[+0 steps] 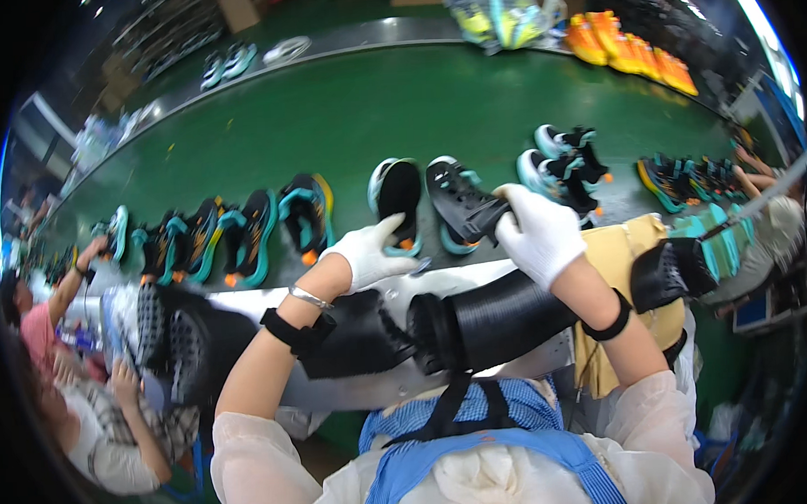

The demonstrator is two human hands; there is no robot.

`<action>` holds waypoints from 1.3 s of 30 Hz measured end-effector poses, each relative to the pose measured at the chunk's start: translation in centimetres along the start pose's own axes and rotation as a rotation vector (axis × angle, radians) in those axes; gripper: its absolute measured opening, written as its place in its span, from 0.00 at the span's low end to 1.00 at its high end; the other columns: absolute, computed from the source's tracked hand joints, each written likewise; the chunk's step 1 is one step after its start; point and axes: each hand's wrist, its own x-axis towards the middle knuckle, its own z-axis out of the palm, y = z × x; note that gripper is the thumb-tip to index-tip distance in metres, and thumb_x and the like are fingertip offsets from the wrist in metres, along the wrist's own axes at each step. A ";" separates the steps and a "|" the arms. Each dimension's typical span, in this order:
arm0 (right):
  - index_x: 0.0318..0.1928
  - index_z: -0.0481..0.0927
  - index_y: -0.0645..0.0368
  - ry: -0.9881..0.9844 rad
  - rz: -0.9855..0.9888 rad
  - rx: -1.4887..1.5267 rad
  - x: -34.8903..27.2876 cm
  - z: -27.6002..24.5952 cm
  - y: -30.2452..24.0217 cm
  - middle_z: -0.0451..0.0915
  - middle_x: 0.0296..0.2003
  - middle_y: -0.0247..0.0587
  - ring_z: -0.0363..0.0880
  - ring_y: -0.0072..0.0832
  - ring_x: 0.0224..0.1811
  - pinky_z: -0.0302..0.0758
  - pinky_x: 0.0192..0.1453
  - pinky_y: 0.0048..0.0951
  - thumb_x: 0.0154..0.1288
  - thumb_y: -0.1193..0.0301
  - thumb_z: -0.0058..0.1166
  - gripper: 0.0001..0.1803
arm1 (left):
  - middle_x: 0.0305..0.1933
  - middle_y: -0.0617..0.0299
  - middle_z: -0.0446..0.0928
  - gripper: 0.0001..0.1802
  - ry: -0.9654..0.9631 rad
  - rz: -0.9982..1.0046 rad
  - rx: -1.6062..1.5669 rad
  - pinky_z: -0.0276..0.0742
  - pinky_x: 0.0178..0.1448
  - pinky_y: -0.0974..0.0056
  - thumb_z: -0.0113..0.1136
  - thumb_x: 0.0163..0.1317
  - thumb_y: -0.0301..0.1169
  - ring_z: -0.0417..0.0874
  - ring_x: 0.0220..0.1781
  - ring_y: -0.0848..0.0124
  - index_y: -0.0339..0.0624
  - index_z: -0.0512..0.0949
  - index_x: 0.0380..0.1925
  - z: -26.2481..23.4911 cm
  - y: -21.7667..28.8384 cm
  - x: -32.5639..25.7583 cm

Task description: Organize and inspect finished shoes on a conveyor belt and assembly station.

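My right hand (pixel 541 234), in a white glove, is closed on the near end of a black insole (pixel 478 216). The insole slants over a white, black and teal sports shoe (pixel 446 165), hiding much of it. My gloved left hand (pixel 366 258) has thumb and fingers apart, beside the heel of the matching shoe (pixel 379 183). A black insole (pixel 399 194) lies over that shoe's top. Whether my left fingertips touch the shoe I cannot tell. Long nested stacks of black insoles (pixel 512 315) lie before me on a pale ledge, below both hands.
Dark shoes with teal and orange trim (pixel 252 239) line the green table (pixel 327 104) to the left. White-and-black shoes (pixel 556 171) and darker shoes (pixel 672 180) sit at right. Orange shoes (pixel 627 49) stand along the far edge. Co-workers (pixel 107 422) are at left; brown paper (pixel 612 254) is near my right arm.
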 end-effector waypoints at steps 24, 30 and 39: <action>0.44 0.72 0.56 -0.616 -0.278 0.042 3.6 12.5 -3.8 0.78 0.40 0.50 0.79 0.46 0.43 0.76 0.46 0.43 0.64 0.63 0.48 0.12 | 0.36 0.66 0.74 0.14 0.781 -0.357 -1.033 0.70 0.41 0.70 0.53 0.66 0.33 0.71 0.35 0.79 0.34 0.73 0.46 11.6 -13.7 -17.3; 0.48 0.72 0.56 -0.660 -0.341 0.078 4.0 13.8 -3.0 0.76 0.45 0.48 0.79 0.45 0.45 0.75 0.49 0.42 0.64 0.63 0.49 0.15 | 0.40 0.39 0.76 0.29 0.649 -0.446 -0.218 0.72 0.49 0.52 0.40 0.70 0.51 0.76 0.41 0.42 0.33 0.73 0.50 11.0 -13.1 -17.6; 0.46 0.76 0.56 -0.823 -0.419 -0.079 4.7 12.2 0.3 0.78 0.42 0.48 0.78 0.45 0.46 0.75 0.51 0.42 0.60 0.64 0.51 0.15 | 0.41 0.49 0.77 0.20 0.684 -0.184 -0.008 0.75 0.49 0.55 0.54 0.63 0.40 0.79 0.43 0.52 0.43 0.75 0.52 0.4 -3.6 -13.2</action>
